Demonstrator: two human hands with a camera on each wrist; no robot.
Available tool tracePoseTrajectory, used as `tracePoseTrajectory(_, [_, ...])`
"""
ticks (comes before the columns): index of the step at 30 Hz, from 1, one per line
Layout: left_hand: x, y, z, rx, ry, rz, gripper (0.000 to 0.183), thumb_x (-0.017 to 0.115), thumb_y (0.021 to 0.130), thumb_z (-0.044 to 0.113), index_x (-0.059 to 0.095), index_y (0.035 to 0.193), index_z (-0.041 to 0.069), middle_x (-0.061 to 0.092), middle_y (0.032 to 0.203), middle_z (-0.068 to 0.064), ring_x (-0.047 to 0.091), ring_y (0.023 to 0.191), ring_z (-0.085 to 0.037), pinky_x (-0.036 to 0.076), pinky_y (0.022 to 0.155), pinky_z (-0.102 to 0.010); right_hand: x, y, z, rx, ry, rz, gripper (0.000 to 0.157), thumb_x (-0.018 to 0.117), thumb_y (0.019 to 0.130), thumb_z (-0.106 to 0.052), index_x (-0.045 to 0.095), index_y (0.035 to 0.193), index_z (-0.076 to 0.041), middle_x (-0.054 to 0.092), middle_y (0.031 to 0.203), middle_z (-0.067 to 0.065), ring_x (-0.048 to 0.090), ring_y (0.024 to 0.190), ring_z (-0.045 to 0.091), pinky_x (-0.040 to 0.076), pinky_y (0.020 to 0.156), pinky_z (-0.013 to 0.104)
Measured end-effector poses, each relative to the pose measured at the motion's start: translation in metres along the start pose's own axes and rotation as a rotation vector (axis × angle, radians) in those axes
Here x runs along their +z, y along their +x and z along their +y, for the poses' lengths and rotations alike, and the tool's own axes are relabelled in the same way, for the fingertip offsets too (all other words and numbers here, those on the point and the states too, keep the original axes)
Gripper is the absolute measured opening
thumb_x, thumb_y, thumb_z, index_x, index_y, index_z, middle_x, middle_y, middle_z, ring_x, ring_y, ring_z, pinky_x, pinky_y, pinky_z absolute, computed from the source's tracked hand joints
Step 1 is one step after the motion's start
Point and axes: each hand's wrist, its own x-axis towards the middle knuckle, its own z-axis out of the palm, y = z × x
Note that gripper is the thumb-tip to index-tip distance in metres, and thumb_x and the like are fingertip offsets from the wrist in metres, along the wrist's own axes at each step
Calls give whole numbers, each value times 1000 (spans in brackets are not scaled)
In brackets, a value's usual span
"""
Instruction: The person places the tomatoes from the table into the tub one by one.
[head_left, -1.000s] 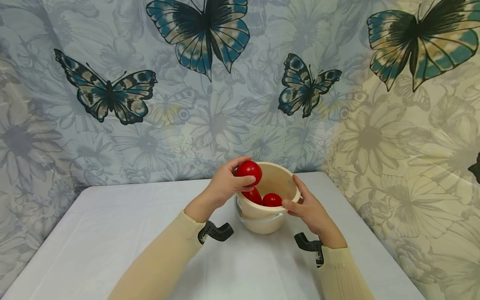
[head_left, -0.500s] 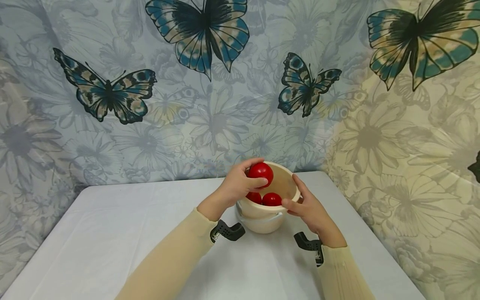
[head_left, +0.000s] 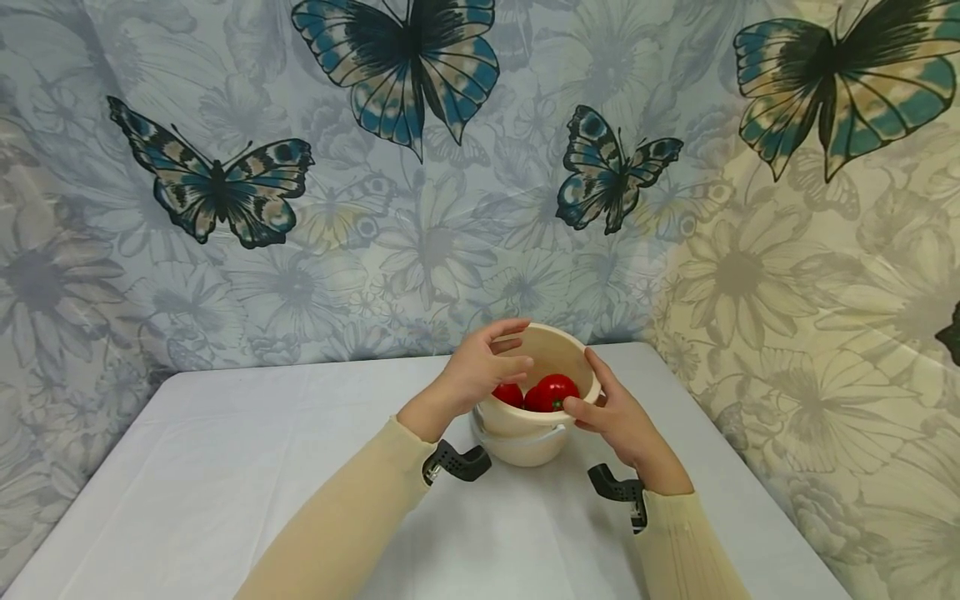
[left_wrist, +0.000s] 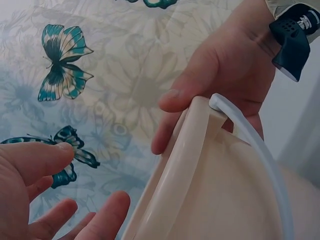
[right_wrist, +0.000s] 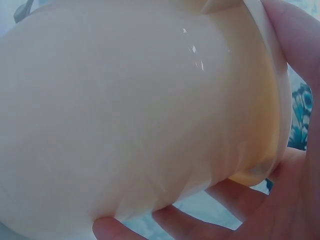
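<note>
A cream bucket [head_left: 527, 450] stands on the table with its mouth tipped toward the person. Inside lie red tomatoes: one [head_left: 510, 395] at the left, partly behind the left hand, and another [head_left: 558, 387] with a green stem spot, overlapping a third at the right. My left hand [head_left: 476, 371] hovers over the bucket's left rim, fingers spread and holding nothing; the left wrist view shows its fingers [left_wrist: 107, 215] apart from one another. With the thumb at the rim and fingers round the outer wall, my right hand [head_left: 622, 421] grips the bucket's right side.
A pale bucket handle [left_wrist: 262, 155] hangs down along the outside. White cloth covers the table [head_left: 225, 467], which meets a butterfly-print backdrop [head_left: 435, 250] behind the bucket. Each wrist wears a black camera mount [head_left: 461, 462].
My left hand moved right over the bucket with a tomato, then let it go. That tomato dropped in at the right, on the others. The right hand kept its grip.
</note>
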Motion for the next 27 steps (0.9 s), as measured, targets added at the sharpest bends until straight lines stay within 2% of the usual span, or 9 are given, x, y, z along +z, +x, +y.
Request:
tracePoseTrajectory(6, [-6, -5, -1, -17, -10, 18, 58, 70, 91, -2, 51, 145, 9, 48, 146, -9, 45, 134, -25, 58, 84, -39, 0, -1, 1, -6, 18, -8, 94, 69, 95, -21, 3, 162, -21, 12, 162, 20, 38, 135, 46, 48, 94, 58])
tracePoseTrajectory(15, [-20, -18, 0, -9, 39, 23, 57, 72, 91, 5, 54, 144, 15, 44, 150, -9, 43, 136, -26, 58, 85, -41, -1, 3, 4, -12, 11, 1, 93, 69, 95, -21, 4, 162, -21, 11, 162, 18, 37, 136, 47, 49, 93, 57])
tracePoseTrajectory(19, [-27, -28, 0, 8, 79, 32, 56, 71, 93, 8, 53, 145, 15, 41, 151, -8, 42, 136, -27, 58, 84, -40, -1, 3, 6, -12, -1, 10, 93, 70, 94, -22, 6, 162, -22, 12, 162, 17, 37, 135, 48, 49, 92, 57])
tracePoseTrajectory(24, [-39, -51, -3, 41, 196, 104, 50, 68, 97, 16, 53, 145, 17, 41, 151, -3, 42, 136, -28, 58, 84, -37, -1, 3, 8, -22, 7, -3, 93, 68, 95, -22, 5, 162, -23, 11, 162, 19, 36, 136, 49, 47, 93, 59])
tracePoseTrajectory(27, [-48, -64, -7, 44, 370, 147, 49, 67, 98, 23, 53, 145, 22, 40, 152, 2, 42, 137, -26, 56, 89, -43, -1, 3, 8, -31, 13, -9, 92, 67, 96, -22, 3, 162, -23, 10, 162, 20, 34, 137, 49, 47, 94, 60])
